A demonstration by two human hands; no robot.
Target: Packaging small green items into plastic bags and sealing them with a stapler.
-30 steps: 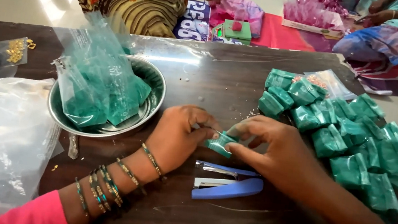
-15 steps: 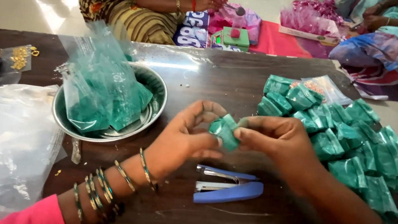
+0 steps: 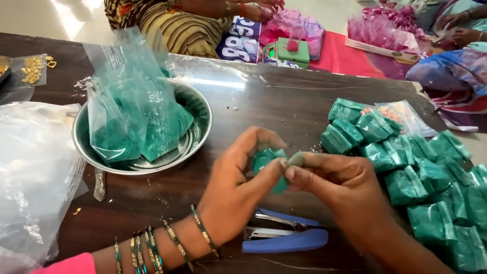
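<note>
Both hands pinch one small green packet (image 3: pixel 269 162) above the middle of the dark wooden table (image 3: pixel 297 106): the left hand (image 3: pixel 237 186) curls its fingers shut around the packet's left side, the right hand (image 3: pixel 337 182) closes thumb and fingertips on its right edge. Just near of them lies a blue stapler (image 3: pixel 284 235). A heap of green packets (image 3: pixel 430 178) sits right; a steel bowl (image 3: pixel 194 131) holding green-filled plastic bags (image 3: pixel 132 111) sits left.
</note>
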